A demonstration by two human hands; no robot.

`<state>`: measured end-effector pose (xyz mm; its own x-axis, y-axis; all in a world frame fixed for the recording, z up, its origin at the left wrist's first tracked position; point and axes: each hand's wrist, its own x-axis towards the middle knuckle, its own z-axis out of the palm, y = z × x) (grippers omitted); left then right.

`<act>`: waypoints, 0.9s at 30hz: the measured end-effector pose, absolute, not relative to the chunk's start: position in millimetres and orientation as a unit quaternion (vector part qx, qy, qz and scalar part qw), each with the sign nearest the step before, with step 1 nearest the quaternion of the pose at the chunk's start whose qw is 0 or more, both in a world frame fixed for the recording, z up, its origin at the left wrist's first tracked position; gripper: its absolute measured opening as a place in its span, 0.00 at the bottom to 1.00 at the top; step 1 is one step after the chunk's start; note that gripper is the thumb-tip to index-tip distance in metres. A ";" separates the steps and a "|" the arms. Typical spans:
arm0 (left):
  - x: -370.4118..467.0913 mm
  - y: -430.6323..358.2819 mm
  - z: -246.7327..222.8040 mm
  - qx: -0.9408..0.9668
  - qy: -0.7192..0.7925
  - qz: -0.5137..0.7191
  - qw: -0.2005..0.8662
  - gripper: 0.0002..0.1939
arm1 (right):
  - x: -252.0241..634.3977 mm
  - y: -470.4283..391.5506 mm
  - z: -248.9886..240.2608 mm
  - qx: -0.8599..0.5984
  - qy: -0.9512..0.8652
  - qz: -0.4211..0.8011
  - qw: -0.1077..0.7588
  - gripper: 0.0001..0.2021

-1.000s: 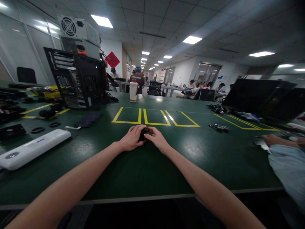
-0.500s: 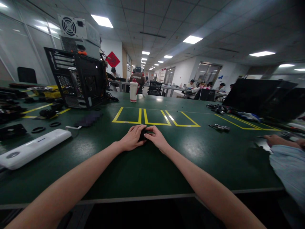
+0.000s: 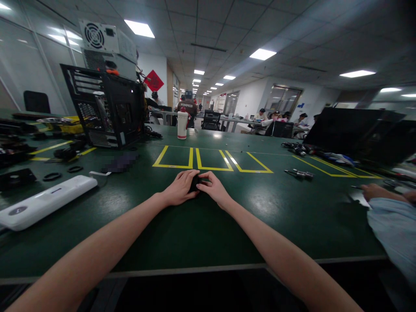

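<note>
The small black object (image 3: 194,183) lies at two o'clock from the left hand (image 3: 178,189), curled round it, and ten from the right hand (image 3: 214,189), lightly pinching its edge (long axis mostly hidden).

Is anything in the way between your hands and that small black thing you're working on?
Nothing visible stands in the way: the left hand and the right hand are both already on the small black object, at the middle of the green table.
</note>
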<state>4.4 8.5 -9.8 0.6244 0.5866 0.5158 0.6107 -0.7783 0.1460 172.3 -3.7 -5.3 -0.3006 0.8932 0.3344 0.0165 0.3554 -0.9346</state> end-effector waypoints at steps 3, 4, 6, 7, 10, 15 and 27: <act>4.6 8.4 -9.6 -0.901 -0.333 -0.277 0.023 0.32 | 172.9 -2.6 -6.0 -0.341 -0.666 0.449 0.488 0.13; 4.7 8.2 -9.3 -0.902 -0.332 -0.276 0.023 0.32 | 173.0 -2.1 -6.2 -0.343 -0.663 0.451 0.490 0.14; 4.8 7.7 -8.6 -0.902 -0.331 -0.276 0.021 0.32 | 173.1 -1.3 -6.4 -0.349 -0.657 0.457 0.488 0.17; 4.8 7.4 -8.2 -0.902 -0.330 -0.276 0.021 0.32 | 173.2 -1.0 -6.5 -0.352 -0.656 0.461 0.484 0.18; 4.7 7.2 -7.9 -0.903 -0.331 -0.275 0.020 0.32 | 173.6 -0.7 -6.5 -0.355 -0.660 0.465 0.471 0.19; 4.2 8.2 -9.1 -0.901 -0.332 -0.278 0.015 0.32 | 174.3 -2.5 -6.5 -0.351 -0.665 0.451 0.481 0.16; 4.5 8.2 -9.7 -0.901 -0.332 -0.279 0.020 0.32 | 174.7 0.7 -6.8 -0.362 -0.662 0.454 0.474 0.17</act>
<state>4.5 8.2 -9.7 0.6237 0.5880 0.5150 0.6100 -0.7782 0.1497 174.7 0.7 -6.8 -0.2874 0.9100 0.2989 0.0486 0.3256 -0.9443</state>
